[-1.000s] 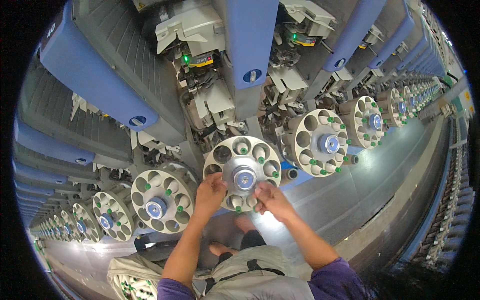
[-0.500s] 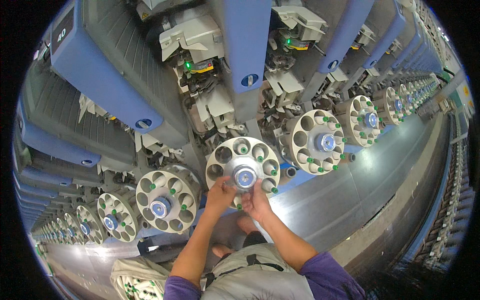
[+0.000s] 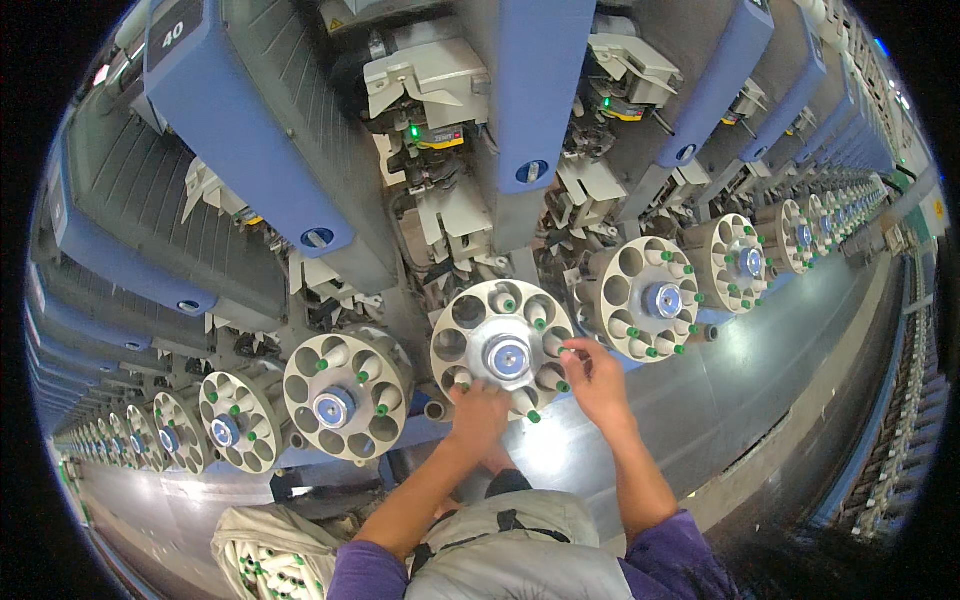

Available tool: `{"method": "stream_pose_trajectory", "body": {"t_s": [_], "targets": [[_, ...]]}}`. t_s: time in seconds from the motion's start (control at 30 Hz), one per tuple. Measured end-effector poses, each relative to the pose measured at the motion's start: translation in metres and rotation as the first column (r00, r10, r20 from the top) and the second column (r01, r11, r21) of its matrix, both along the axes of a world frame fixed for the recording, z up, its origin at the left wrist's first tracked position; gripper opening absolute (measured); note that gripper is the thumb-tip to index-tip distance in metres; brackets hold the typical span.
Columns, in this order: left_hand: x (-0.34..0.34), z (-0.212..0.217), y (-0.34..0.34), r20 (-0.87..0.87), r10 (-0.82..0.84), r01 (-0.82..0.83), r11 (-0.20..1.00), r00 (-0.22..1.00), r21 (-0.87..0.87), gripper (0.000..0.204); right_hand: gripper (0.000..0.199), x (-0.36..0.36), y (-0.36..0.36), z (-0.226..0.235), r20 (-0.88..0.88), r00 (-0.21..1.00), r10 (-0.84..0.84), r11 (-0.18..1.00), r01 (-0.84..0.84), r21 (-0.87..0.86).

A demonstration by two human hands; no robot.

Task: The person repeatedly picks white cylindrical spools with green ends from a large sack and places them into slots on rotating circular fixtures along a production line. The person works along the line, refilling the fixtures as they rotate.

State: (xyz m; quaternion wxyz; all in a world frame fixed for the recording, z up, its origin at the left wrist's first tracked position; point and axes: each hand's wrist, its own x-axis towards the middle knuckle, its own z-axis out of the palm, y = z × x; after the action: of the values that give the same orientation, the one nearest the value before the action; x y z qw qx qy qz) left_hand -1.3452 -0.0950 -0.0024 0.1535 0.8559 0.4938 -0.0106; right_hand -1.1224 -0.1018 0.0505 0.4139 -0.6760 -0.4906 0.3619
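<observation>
In front of me is a round cream bobbin magazine point(image 3: 447, 374) with a ring of holes and a silver hub with a blue centre point(image 3: 508, 359). White bobbins with green tips sit in several of its holes; the holes at its upper left hold none. My left hand point(image 3: 481, 415) is at the magazine's lower left, fingers curled below the hub, beside a green-tipped bobbin point(image 3: 462, 379). At the right rim, my right hand point(image 3: 599, 384) has bent fingers with the tips at another bobbin point(image 3: 554, 345). What either hand pinches is too small to make out.
Similar magazines line the machine on both sides, including one at the left point(image 3: 296, 385) and one at the right point(image 3: 617, 290). Blue machine housings point(image 3: 553, 90) rise behind. A cloth bag point(image 3: 232, 530) full of bobbins is at the lower left. The metal floor point(image 3: 740, 370) stretches off right.
My right hand has moved from below the hub out to the magazine's right rim. My left hand has shifted right and down, uncovering a bobbin at lower left. The whole view has shifted slightly.
</observation>
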Motion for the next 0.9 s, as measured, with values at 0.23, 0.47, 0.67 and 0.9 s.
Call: {"method": "stream_pose_trajectory", "body": {"t_s": [0.23,0.47,0.67,0.9], "targets": [[-0.021,0.028,0.058,0.683,0.319,-0.301,0.942,0.657,-0.151,0.02,0.021,-0.017,-0.003,-0.03,-0.391,0.92,0.01,0.995,0.029,0.093],[-0.049,0.012,0.025,0.365,0.406,-0.456,0.888,0.838,0.057,0.044,0.018,-0.024,-0.022,-0.021,0.123,0.991,-0.049,0.988,0.03,0.15],[-0.069,0.02,-0.016,0.501,0.521,-0.608,0.794,0.691,0.013,0.05,0.035,-0.053,-0.003,-0.012,0.819,0.525,0.232,0.767,-0.617,0.178],[-0.101,0.015,-0.083,0.439,0.516,-0.6,0.797,0.736,0.068,0.054,0.019,-0.041,0.057,-0.009,0.894,-0.115,0.433,0.337,-0.899,-0.279]]}}
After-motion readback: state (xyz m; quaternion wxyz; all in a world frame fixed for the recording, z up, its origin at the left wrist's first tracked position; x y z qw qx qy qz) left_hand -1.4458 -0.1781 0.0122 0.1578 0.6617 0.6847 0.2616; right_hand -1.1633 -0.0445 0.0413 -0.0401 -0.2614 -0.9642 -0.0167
